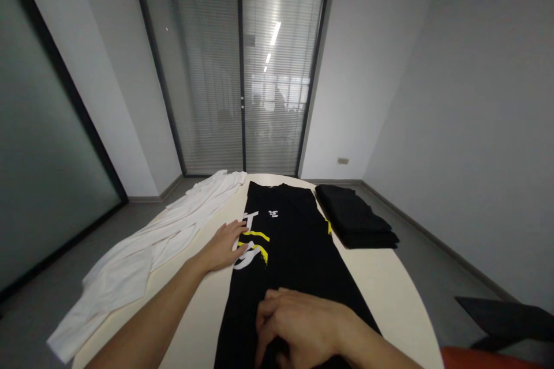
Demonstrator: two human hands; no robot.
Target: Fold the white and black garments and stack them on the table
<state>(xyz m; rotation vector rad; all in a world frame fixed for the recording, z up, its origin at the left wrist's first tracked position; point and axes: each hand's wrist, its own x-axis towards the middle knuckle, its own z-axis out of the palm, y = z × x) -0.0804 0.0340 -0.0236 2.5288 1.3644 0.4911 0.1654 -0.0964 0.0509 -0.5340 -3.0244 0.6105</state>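
A black T-shirt (298, 242) with a white and yellow print lies on the table in a long strip, its sides folded in. My left hand (225, 245) rests flat at the shirt's left edge, fingers spread and touching the print. Over the nearer part of the shirt is my right hand (298, 323), its fingers bent downward and the thumb apart from them. No cloth shows gripped in it, though its fingertips are partly cut off by the bottom of the view.
White clothing (130, 259) lies spread along the left side of the pale round-ended table (389, 282). A stack of folded black clothes (355, 219) sits at the right. Beyond the table are a glass partition with blinds (277, 127) and, lower right, a red and black chair (480, 357).
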